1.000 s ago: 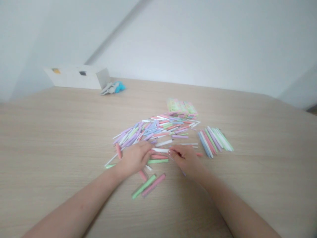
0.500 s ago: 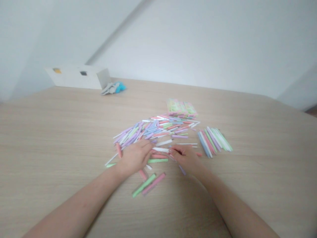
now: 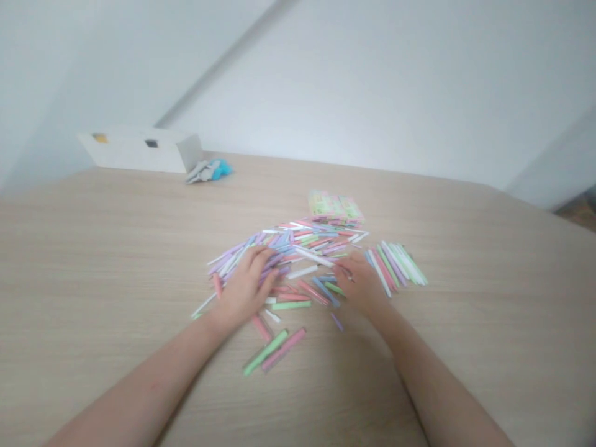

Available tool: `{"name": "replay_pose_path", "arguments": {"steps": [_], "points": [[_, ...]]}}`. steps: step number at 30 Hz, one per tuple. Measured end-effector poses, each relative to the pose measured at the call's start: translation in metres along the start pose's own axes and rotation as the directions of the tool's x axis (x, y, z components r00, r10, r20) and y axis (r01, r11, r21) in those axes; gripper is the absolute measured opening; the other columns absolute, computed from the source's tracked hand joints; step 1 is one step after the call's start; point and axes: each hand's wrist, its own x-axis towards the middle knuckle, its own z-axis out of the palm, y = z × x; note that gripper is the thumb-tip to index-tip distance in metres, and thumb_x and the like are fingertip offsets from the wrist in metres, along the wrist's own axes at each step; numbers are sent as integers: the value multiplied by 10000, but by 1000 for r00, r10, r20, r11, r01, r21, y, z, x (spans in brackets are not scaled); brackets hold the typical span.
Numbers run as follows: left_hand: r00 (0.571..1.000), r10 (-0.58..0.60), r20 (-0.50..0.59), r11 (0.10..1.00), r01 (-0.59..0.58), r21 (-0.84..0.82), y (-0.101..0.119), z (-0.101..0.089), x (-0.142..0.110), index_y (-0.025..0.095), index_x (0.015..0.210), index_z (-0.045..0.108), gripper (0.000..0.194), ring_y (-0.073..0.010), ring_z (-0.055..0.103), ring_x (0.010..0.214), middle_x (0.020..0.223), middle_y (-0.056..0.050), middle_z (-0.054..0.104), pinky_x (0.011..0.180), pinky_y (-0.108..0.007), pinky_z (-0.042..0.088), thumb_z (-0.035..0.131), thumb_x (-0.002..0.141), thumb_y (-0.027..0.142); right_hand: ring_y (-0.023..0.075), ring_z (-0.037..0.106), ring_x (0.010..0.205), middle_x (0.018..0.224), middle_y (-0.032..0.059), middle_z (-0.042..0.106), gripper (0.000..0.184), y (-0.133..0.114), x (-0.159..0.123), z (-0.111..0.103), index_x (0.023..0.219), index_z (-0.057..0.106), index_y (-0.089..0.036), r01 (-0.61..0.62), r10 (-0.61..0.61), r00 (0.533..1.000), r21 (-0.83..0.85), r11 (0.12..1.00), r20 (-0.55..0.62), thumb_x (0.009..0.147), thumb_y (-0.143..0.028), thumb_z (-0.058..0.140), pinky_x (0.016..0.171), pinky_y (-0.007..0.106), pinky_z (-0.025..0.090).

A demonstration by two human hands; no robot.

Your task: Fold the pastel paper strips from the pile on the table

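A loose heap of slim pastel sticks (image 3: 284,239), pen-like in shape, lies on the table in purple, white, blue, pink and green. My left hand (image 3: 246,279) rests over the heap's left side, fingers apart and touching the sticks. With its fingers pinched together, my right hand (image 3: 361,279) holds the end of a white stick (image 3: 314,256), which points left across the heap. Just right of this hand is a row of sticks (image 3: 395,267) laid side by side. A green stick (image 3: 265,352) and a pink stick (image 3: 284,349) lie nearer to me.
Behind the heap stand stacked small packs (image 3: 335,208) with a pink and yellow-green print. A white box (image 3: 139,152) with cut-outs is at the back left, beside a crumpled grey and blue item (image 3: 209,171). The wooden table (image 3: 488,298) meets a pale wall.
My left hand has shifted left and opened away from the white stick between the hands. My right hand has moved slightly up, and blue and green sticks beneath it now show.
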Motion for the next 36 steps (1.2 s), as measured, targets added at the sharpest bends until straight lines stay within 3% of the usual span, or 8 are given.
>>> {"name": "replay_pose_path", "arguments": {"steps": [3, 6, 9, 17, 25, 30, 32, 36], "points": [[999, -21, -51, 1000, 20, -5, -1, 0, 1, 169, 1202, 454, 323, -233, 437, 1191, 1218, -119, 462, 1035, -414, 373, 450, 879, 189, 222, 560, 917, 898, 125, 646, 306, 18, 9, -9, 867, 677, -124, -171, 162, 985, -221, 960, -56, 884, -248, 397, 802, 297, 386], [998, -20, -51, 1000, 19, -14, -2, 1, 1, 176, 1186, 457, 325, -225, 443, 1182, 1206, -112, 462, 1033, -408, 378, 443, 863, 148, 239, 599, 923, 965, 152, 664, 366, 31, 13, -17, 964, 661, -119, -326, 360, 933, -398, 857, 11, 896, -251, 326, 758, 302, 405], [998, -15, -62, 1000, 14, -13, -1, 0, 1, 183, 1163, 461, 322, -226, 450, 1168, 1197, -109, 458, 1015, -409, 394, 440, 848, 123, 257, 645, 828, 890, 175, 691, 365, 40, 12, -20, 939, 682, -107, -378, 471, 877, -466, 800, 97, 866, -257, 356, 674, 312, 421], [998, -5, -55, 1000, 4, -5, -1, -1, 0, 167, 1040, 489, 275, -219, 457, 1146, 1172, -109, 455, 994, -393, 401, 420, 801, 51, 319, 658, 879, 931, 230, 688, 341, 59, 10, -15, 985, 692, -66, -352, 519, 824, -511, 784, 227, 773, -239, 489, 686, 348, 461], [999, -30, -34, 999, 30, -22, 0, -2, 0, 180, 1004, 500, 265, -222, 454, 1154, 1173, -102, 457, 993, -399, 398, 411, 792, 48, 330, 659, 878, 944, 247, 683, 345, 68, 10, -13, 963, 694, -67, -405, 573, 796, -531, 744, 196, 812, -272, 461, 678, 363, 478], [999, -36, -29, 999, 35, -27, 0, -2, 0, 182, 985, 502, 255, -223, 456, 1153, 1171, -101, 457, 988, -400, 402, 411, 788, 49, 333, 659, 870, 950, 262, 674, 339, 64, 9, -17, 1023, 659, -38, -412, 553, 816, -500, 761, 169, 810, -163, 426, 670, 368, 461], [999, -37, -27, 999, 36, -30, -1, -2, 0, 183, 979, 502, 253, -221, 457, 1150, 1164, -97, 461, 992, -400, 398, 409, 787, 47, 302, 657, 871, 954, 234, 680, 321, 59, 10, -20, 1019, 660, -62, -378, 506, 840, -458, 804, 194, 814, -167, 436, 680, 346, 450], [999, -37, -21, 999, 36, -28, -1, -2, 0, 187, 965, 503, 242, -226, 458, 1148, 1162, -95, 461, 988, -409, 398, 408, 789, 52, 180, 649, 780, 815, 61, 712, 178, 44, 7, -24, 807, 701, -182, -229, 325, 874, -284, 931, 361, 775, -302, 574, 627, 233, 417]]}}
